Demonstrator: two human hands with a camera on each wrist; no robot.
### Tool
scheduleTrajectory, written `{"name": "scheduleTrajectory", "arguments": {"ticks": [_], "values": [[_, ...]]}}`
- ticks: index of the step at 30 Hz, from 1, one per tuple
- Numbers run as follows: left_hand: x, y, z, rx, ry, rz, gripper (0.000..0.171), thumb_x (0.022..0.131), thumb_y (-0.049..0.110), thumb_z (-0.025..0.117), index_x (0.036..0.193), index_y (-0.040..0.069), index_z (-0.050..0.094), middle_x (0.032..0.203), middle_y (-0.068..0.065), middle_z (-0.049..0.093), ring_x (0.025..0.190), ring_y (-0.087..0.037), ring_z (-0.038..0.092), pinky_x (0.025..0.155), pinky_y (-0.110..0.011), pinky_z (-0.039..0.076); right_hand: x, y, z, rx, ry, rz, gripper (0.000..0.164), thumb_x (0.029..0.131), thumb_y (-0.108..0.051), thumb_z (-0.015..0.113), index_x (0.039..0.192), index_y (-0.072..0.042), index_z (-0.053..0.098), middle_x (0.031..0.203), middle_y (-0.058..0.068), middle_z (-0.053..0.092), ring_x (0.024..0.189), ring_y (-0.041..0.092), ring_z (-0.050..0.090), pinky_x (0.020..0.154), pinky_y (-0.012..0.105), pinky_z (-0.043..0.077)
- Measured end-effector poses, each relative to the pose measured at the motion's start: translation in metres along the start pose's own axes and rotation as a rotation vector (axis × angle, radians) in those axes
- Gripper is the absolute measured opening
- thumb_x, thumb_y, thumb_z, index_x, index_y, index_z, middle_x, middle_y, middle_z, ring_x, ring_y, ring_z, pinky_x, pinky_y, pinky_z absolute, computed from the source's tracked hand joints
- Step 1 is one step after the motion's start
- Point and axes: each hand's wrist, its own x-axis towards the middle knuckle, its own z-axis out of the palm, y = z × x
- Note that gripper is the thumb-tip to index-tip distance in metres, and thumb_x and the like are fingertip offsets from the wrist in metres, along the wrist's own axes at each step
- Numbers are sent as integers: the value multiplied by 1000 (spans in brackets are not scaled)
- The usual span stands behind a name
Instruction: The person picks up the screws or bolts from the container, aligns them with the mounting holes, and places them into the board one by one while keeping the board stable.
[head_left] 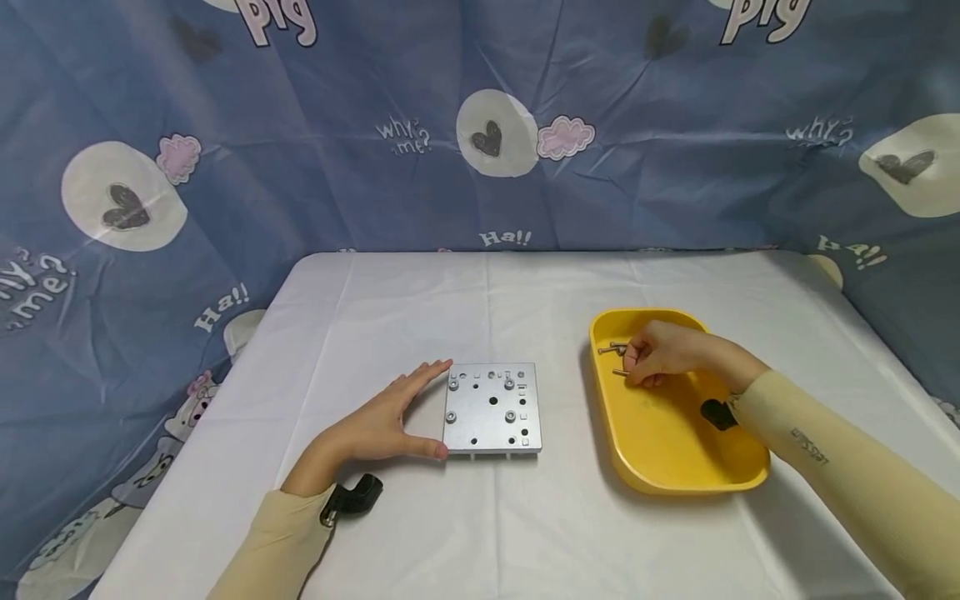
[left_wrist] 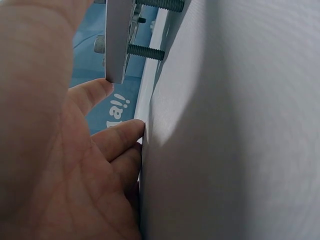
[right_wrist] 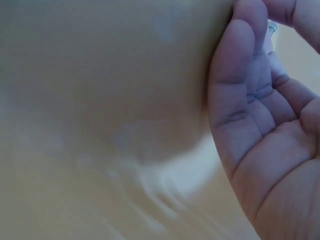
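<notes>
A silver metal plate (head_left: 492, 408) with several holes lies at the middle of the table. Socket-head screws stand in it, and their threaded shanks (left_wrist: 146, 51) stick out below, as the left wrist view shows. My left hand (head_left: 378, 421) is spread at the plate's left side, thumb at the near corner and index fingertip at the far corner. Inside the yellow tray (head_left: 682, 487), my right hand (head_left: 663, 354) has its fingers bent together over the far left part. A small screw (head_left: 620, 372) pokes out from its fingertips, which pinch it and hide part of it.
More loose screws (head_left: 611, 348) lie in the tray beside the right fingers. A white cloth (head_left: 420, 533) covers the table. Behind it hangs a blue printed curtain (head_left: 360, 183). Each wrist wears a small black camera mount (head_left: 356, 495).
</notes>
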Motion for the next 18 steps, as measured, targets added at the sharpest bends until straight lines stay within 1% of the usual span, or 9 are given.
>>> {"name": "scheduleTrajectory", "arguments": {"ticks": [7, 13, 18], "values": [[0, -1, -1, -4, 3, 17, 124, 72, 53, 97, 171, 34, 26, 180, -11, 25, 167, -44, 17, 136, -65, 10, 1, -2, -5, -18, -32, 19, 18, 93, -16, 82, 95, -2, 70, 79, 1, 72, 72, 12, 68, 69, 24, 60], [0, -1, -1, 2, 13, 17, 123, 73, 52, 97, 171, 31, 26, 179, -14, 24, 166, -46, 17, 136, -67, 11, -1, -4, -8, -31, -45, -10, 17, 97, -16, 76, 98, 0, 70, 84, 3, 76, 76, 13, 71, 72, 26, 63], [1, -1, 0, 1, 12, 22, 123, 73, 51, 97, 171, 31, 26, 179, -14, 25, 166, -46, 18, 135, -68, 11, -4, -5, -10, 11, -64, -14, 15, 98, -13, 71, 100, 2, 70, 88, 4, 76, 79, 13, 72, 75, 26, 65]]}}
